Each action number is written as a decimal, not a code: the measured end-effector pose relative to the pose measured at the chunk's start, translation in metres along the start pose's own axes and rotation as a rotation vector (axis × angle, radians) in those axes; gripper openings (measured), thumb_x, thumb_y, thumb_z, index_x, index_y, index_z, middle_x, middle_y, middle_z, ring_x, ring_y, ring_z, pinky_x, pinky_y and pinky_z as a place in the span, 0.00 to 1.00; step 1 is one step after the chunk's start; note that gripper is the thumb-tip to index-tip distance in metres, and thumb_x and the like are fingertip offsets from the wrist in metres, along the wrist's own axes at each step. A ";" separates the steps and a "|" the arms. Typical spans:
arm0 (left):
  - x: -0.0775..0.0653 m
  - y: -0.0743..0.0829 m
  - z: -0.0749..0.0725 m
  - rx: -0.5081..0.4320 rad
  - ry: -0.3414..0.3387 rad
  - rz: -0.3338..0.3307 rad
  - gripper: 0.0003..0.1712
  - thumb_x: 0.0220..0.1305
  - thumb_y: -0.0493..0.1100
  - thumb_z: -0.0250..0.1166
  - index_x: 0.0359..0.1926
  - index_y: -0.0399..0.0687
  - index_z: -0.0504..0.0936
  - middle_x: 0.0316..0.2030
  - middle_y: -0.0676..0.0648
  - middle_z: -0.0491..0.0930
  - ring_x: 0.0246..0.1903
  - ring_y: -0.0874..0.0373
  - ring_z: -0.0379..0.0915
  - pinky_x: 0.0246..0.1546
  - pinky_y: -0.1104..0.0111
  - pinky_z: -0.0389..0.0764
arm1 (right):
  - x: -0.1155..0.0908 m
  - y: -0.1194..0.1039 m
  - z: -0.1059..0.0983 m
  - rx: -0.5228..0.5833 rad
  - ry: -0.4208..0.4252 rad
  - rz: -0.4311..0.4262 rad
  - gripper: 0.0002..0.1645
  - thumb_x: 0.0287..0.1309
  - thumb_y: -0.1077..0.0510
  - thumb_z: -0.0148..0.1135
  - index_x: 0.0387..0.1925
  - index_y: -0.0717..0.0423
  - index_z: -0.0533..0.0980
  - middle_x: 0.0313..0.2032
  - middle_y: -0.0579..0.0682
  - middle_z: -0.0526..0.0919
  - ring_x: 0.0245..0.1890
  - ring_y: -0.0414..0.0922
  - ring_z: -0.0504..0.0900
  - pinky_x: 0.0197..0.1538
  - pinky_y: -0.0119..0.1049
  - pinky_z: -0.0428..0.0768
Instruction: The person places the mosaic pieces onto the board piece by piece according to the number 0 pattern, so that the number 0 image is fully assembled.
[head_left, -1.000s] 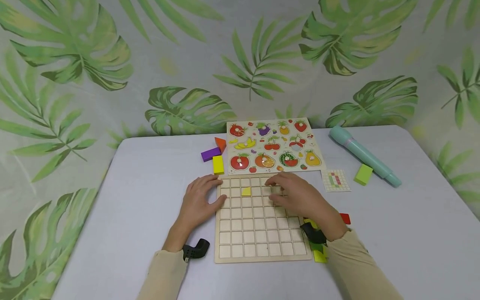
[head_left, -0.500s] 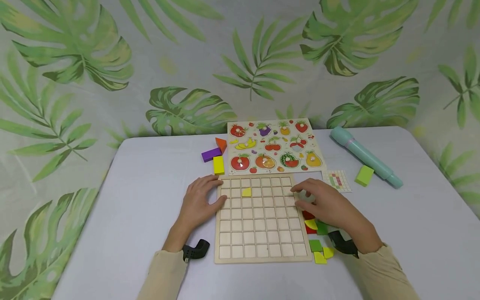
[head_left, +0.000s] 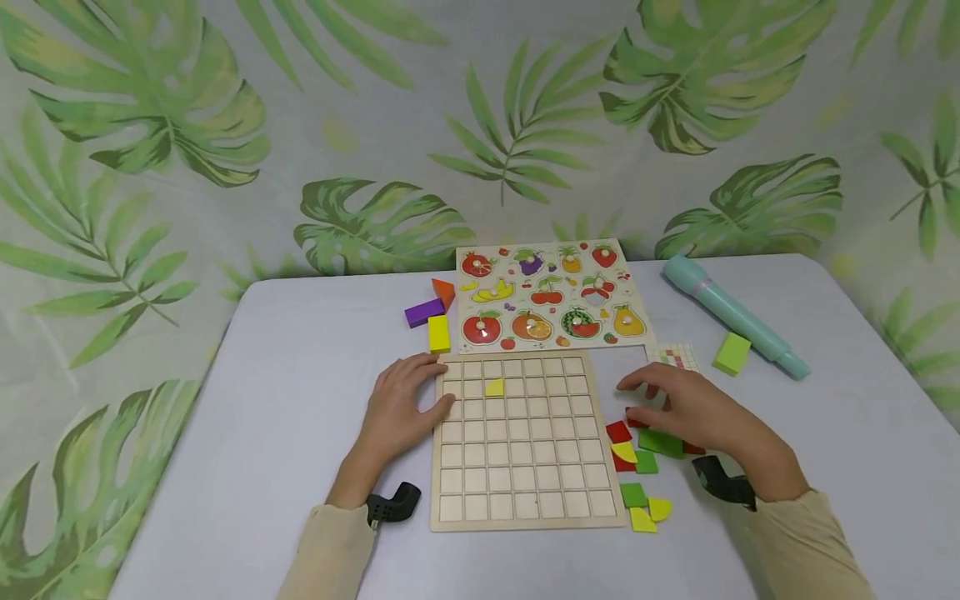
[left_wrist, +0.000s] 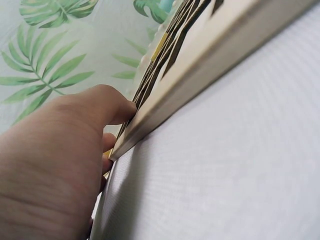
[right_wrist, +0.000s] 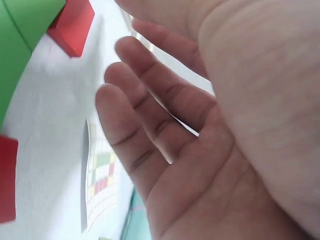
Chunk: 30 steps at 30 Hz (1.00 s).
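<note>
A wooden grid board (head_left: 525,454) lies flat, with one yellow rounded tile (head_left: 494,388) in a cell of its second row. At the upper left edge, my left hand (head_left: 400,406) rests its thumb and fingertips on the board's rim; the left wrist view shows the thumb (left_wrist: 120,105) touching that rim. My right hand (head_left: 693,408) hovers over loose tiles beside the board, fingers loosely bent and holding nothing. Red tiles (head_left: 618,432), green tiles (head_left: 634,495) and yellow tiles (head_left: 643,520) lie there. The right hand partly covers a green tile (head_left: 660,442) and the pattern card (head_left: 673,357).
A fruit peg puzzle (head_left: 551,296) lies behind the board. Left of it sit orange (head_left: 444,293), purple (head_left: 425,313) and yellow (head_left: 438,334) blocks. At the right are a lime block (head_left: 732,354) and a teal tube-shaped object (head_left: 735,317).
My right hand has moved right, from over the grid to above the loose tiles, uncovering several of them. The left hand has stayed at the board's edge.
</note>
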<state>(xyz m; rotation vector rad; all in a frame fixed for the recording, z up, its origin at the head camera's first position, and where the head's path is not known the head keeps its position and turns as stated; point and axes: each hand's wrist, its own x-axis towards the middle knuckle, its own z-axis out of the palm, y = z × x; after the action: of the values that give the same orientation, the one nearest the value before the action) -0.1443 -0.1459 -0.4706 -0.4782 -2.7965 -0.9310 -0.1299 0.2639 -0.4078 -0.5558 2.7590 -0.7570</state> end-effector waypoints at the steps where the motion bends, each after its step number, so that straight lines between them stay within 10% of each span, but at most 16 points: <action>1: 0.000 0.000 0.000 -0.005 0.001 0.001 0.26 0.63 0.51 0.71 0.59 0.46 0.84 0.66 0.46 0.78 0.70 0.48 0.68 0.76 0.48 0.59 | 0.000 0.001 0.000 -0.001 -0.006 0.003 0.23 0.59 0.53 0.76 0.55 0.52 0.82 0.49 0.46 0.85 0.45 0.44 0.77 0.41 0.33 0.81; 30: 0.000 -0.002 0.000 -0.016 0.010 0.021 0.23 0.64 0.50 0.72 0.57 0.47 0.85 0.65 0.46 0.78 0.69 0.48 0.69 0.76 0.48 0.59 | 0.001 0.004 0.001 -0.077 -0.009 0.071 0.17 0.56 0.55 0.76 0.46 0.52 0.83 0.36 0.43 0.82 0.37 0.43 0.76 0.38 0.36 0.79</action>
<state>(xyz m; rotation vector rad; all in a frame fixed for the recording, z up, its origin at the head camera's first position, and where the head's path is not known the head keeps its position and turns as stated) -0.1444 -0.1472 -0.4717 -0.5029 -2.7721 -0.9492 -0.1317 0.2657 -0.4109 -0.4721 2.7928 -0.6340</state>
